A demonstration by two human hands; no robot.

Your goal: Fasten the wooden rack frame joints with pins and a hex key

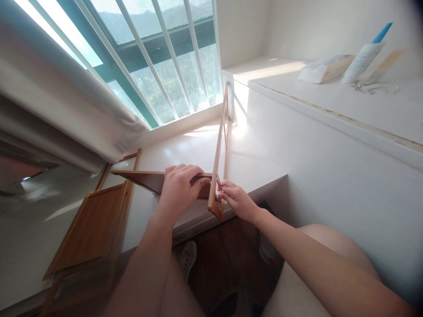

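My left hand (180, 187) is closed over the edge of a brown wooden board (143, 179), its thumb on the near side. The board's right end meets a narrow, upright wooden frame (218, 152). At the frame's lower part my right hand (238, 200) is closed in a pinch, fingertips against the far side of the joint. What lies between those fingertips is too small to make out. Both wooden parts are held over a white ledge (185, 152).
Left stands another wooden piece with a panel (90, 224). Behind are a barred window (165, 66) and a curtain (66, 88). On the raised white counter (280, 72) at right lie a white packet (322, 70) and a blue-nozzled tube (363, 61). Shoes (188, 257) rest on the dark floor.
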